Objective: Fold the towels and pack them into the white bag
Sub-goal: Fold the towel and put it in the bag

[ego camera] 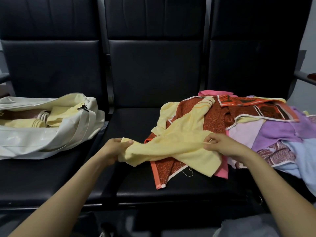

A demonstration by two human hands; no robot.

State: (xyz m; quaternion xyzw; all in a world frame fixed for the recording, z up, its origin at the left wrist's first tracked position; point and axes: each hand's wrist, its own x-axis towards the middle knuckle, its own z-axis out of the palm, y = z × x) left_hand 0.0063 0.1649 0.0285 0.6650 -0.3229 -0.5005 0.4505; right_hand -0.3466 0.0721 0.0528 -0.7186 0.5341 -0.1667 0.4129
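The left hand [113,149] grips one end of a pale yellow towel [179,142], fingers curled round the bunched edge. The right hand [220,147] pinches the same edge further along, so the cloth sags loosely between them above the middle seat [136,124]. The towel's far part trails up onto the pile of unfolded towels [266,132] on the right-hand seat, lying across a rust-red patterned towel [215,117]. To fold it cleanly, I judge, lift it free of the pile so nothing drags along, slide both hands out to true corners, draw the edge taut, then lay it flat on the seat. The white bag [51,137] lies open on the left seat, with folded yellow towels already inside.
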